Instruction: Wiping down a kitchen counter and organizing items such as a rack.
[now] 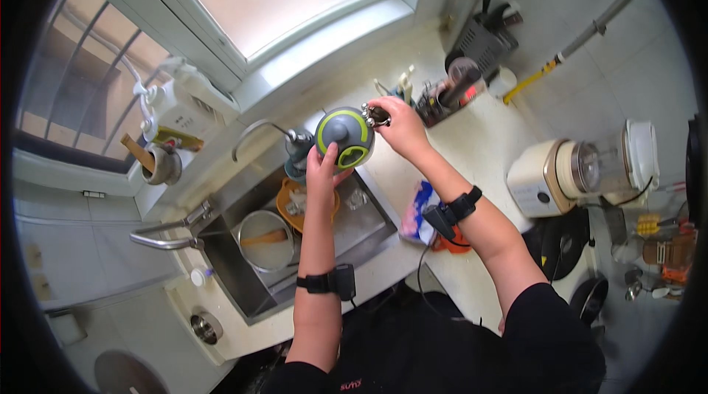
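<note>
My left hand rests on the near side of a round grey container lid with green rings, its index finger close to the lid's centre knob. My right hand is at the container's right edge, its fingers curled around a small dark item with shiny metal round parts; what it is exactly I cannot tell. The container is above the back right corner of a steel sink. Below in the sink are an orange plastic basket and a metal pot with a wooden utensil.
A curved steel faucet reaches over the left side. To the right stands a cream blender on the counter. A blue and white plastic packet lies beside the sink. At the back are a knife block and a stone mortar.
</note>
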The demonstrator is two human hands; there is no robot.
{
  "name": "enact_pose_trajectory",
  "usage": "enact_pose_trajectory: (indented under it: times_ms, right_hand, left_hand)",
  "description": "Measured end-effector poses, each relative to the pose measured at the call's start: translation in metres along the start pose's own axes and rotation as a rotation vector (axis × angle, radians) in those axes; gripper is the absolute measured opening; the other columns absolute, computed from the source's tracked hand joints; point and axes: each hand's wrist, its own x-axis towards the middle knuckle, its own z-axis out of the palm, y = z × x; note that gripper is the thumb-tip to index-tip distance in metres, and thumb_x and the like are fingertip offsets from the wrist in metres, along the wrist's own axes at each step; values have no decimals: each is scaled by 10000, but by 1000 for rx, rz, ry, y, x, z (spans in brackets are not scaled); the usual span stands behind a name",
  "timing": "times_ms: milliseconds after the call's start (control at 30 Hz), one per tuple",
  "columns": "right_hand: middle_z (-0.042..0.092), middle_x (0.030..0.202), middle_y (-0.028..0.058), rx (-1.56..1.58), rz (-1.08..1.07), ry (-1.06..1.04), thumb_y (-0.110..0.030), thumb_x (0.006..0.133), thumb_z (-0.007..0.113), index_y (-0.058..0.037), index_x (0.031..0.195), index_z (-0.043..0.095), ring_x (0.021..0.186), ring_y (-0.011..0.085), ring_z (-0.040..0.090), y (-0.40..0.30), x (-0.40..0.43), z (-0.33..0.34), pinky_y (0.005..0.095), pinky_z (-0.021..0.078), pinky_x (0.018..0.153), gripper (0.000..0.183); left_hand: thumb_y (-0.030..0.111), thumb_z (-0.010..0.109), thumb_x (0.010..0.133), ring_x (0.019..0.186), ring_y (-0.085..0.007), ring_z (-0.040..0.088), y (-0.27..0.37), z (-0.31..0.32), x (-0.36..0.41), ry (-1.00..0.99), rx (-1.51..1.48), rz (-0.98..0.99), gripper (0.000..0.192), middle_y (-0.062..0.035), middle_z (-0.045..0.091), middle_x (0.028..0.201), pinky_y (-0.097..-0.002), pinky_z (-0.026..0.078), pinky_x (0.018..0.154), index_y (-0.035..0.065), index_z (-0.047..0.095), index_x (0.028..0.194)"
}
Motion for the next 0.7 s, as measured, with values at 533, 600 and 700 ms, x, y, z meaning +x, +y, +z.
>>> enact_pose_trajectory:
  times_ms: [533,600,700]
  right_hand:
    - [643,1008,143,-90,467,260,0,616,697,-68,1017,635,971,334,602,97,-123,-44,390,483,847,411]
    - [642,1008,144,-116,466,263,-4,618,696,-69,1024,634,972,335,602,103,-123,-44,393,483,848,415]
    - [638,1018,146,-171,458,252,-15,627,696,-75,1044,629,983,336,598,112,-127,-43,398,480,853,427]
  left_hand:
    - [330,697,843,1148,-247,536,-111,60,12,-73,284,-204,628,-119,491,1295,-402,536,830,49,446,1345]
    - [318,695,845,1141,-242,539,-112,61,20,-86,295,-181,612,-119,493,1295,-403,534,833,48,455,1338]
    - [290,686,852,1144,-235,535,-116,64,27,-98,319,-133,571,-116,498,1300,-405,522,847,48,478,1325]
